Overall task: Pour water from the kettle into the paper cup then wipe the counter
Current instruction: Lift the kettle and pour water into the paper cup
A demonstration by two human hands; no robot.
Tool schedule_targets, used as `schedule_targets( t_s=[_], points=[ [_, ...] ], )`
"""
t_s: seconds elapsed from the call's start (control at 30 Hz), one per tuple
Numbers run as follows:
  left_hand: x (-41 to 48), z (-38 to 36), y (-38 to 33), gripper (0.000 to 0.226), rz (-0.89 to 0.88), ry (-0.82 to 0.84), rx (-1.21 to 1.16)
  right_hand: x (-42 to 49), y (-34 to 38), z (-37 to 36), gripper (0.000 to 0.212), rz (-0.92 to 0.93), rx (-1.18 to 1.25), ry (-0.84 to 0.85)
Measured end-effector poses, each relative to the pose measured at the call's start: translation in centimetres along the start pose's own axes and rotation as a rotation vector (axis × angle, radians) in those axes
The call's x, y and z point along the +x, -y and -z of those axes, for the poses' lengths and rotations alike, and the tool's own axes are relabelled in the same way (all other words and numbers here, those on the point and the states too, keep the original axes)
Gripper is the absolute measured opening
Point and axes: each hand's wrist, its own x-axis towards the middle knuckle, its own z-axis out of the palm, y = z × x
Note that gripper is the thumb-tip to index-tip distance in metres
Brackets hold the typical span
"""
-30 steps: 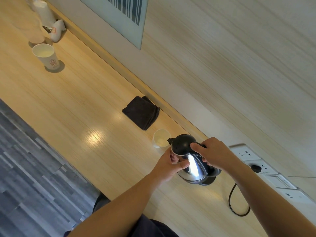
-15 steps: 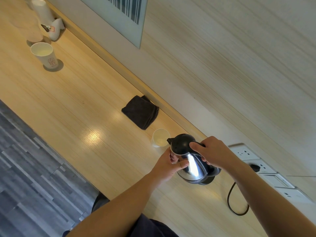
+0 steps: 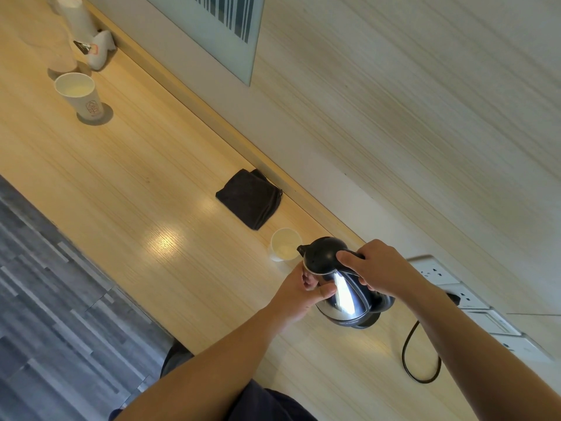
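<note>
A steel kettle (image 3: 344,302) with a black lid stands over its black base (image 3: 368,323) on the wooden counter (image 3: 121,189). My right hand (image 3: 379,268) grips the kettle's handle from above, thumb lying on the lid. My left hand (image 3: 303,287) holds the kettle's side just under the lid, fingers curled and thumb on the steel. The spout points at a small white paper cup (image 3: 285,244) that stands upright right beside it. A folded black cloth (image 3: 250,197) lies by the wall, just past the cup.
The kettle's black cord (image 3: 406,354) loops on the counter to white wall sockets (image 3: 434,270). A printed paper cup (image 3: 80,95) and white items (image 3: 82,22) stand far left. The counter's front edge drops to a grey floor (image 3: 45,299).
</note>
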Motion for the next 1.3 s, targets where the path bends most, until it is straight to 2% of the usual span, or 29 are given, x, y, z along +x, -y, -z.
schedule_targets(
  t_s=[1.3],
  points=[
    [-0.47,-0.80,-0.88,0.038,0.018,-0.028,0.045,0.11,0.23,0.76,0.050,-0.007,-0.022,0.024]
  ],
)
